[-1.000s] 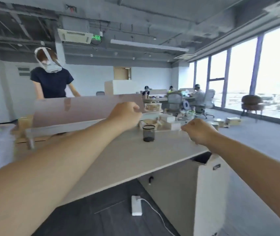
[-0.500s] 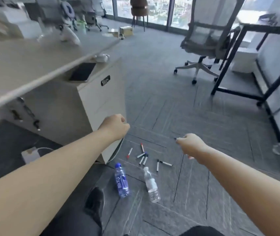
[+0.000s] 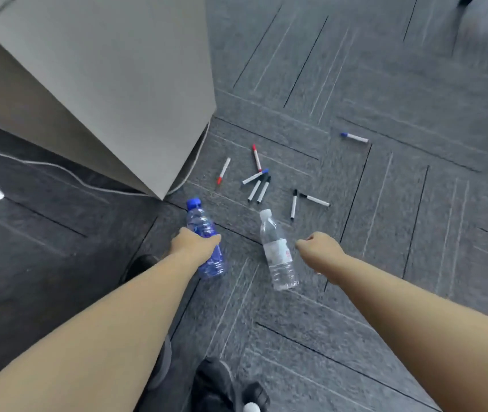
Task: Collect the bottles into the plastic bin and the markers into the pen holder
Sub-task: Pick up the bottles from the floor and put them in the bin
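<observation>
Grey carpet tiles make up the floor [image 3: 385, 84], on which everything is scattered. A pale cabinet [image 3: 103, 69] is seen at the upper left, with a white cable [image 3: 58, 171] trailing past its lower corner. Two bottles are counted, both lying on their sides: a blue bottle [image 3: 199, 224] with a blue cap, and a clear bottle [image 3: 278, 257] with a white cap just to its right. The left hand [image 3: 196, 243] is laid over the blue bottle's middle, fingers curled around it. The right hand [image 3: 320, 245] is held in a loose fist just beside the clear bottle, apart from it and pinching nothing. Eight markers are counted beyond the bottles: two red-capped, two blue-capped and four black-capped. Seven are clustered near the cabinet corner; one blue marker [image 3: 354, 137] lies well apart at the right.
</observation>
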A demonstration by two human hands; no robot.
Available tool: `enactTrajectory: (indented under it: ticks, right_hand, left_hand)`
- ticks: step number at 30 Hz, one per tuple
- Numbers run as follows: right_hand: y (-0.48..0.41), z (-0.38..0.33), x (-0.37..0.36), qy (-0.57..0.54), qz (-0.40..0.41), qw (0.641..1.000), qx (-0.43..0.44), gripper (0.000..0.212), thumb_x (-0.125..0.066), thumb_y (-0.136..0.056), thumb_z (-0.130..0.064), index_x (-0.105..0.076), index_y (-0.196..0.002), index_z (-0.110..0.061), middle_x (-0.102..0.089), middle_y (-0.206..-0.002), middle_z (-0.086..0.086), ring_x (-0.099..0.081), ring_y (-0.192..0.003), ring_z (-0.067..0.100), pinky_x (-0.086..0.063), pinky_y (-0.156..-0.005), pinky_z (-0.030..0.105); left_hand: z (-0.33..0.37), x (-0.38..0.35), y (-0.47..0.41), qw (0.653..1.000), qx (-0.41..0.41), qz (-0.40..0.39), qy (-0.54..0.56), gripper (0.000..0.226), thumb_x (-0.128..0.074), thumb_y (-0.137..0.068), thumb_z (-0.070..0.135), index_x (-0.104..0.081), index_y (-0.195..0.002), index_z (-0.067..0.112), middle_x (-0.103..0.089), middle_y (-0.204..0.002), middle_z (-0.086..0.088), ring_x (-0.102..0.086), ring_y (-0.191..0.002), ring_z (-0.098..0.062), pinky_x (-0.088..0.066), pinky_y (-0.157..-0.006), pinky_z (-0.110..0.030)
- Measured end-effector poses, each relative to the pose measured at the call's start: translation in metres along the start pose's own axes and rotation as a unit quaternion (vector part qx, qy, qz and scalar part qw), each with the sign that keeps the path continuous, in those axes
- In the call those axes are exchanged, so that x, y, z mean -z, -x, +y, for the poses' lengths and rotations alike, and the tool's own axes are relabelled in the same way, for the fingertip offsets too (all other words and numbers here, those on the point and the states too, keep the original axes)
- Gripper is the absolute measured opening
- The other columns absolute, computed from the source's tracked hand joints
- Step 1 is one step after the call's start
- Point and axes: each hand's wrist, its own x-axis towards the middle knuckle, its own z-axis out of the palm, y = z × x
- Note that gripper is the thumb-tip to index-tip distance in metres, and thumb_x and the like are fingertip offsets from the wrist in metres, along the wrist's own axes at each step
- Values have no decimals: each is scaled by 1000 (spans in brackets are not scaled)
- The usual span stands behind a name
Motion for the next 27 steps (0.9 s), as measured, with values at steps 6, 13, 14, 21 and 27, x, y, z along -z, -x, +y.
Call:
enactTrajectory:
  ticks: [6,13,14,21,27]
  right_hand:
    - [-54,6,-42,-27,2,999,-21,16,-50,-89,-28,-45,-80,-15,-46,-72,3,-43,-63,19,-28,-52,31]
    - [-94,21,-82,81,-61,994,-37,69,-65,-86,-44,-35,-134,-4,-49,-133,20,-54,-116,37,-48,-93,45]
    - [-98,23,-92,76,-76,993,-50,71,-67,-85,-43,-33,-134,-3,-49,-133,21,-55,-116,37,-48,-94,45]
    - [-106,18,-132,-13,-48,990,-130,79,-71,-84,-37,-23,-136,-2,-41,-136,22,-48,-119,37,-41,-98,45]
    - [-65,15,-24,-63,-60,993,-85,51,-74,-79,-35,-51,-106,1,-51,-72,4,-44,-52,12,-34,-38,18]
  left_hand:
    - [-20,-38,-64,996,58,-51,37,96,-72,-73,55,-26,-143,7,-46,-140,-13,-50,-123,-33,-47,-100,-46]
    - [-42,-59,-90,1000,13,-19,18,74,-75,-76,45,-43,-127,1,-55,-126,-16,-61,-106,-36,-58,-78,-46]
    - [-43,-60,-92,1000,12,-13,23,73,-76,-75,45,-44,-126,2,-56,-125,-15,-61,-105,-36,-58,-78,-46]
    - [-34,-84,-86,1000,9,28,6,71,-76,-79,34,-37,-128,0,-53,-132,-19,-55,-117,-36,-45,-93,-40]
    - [29,-51,-19,996,-52,5,66,68,-74,-80,31,-36,-129,4,-54,-131,-15,-57,-114,-35,-47,-90,-40]
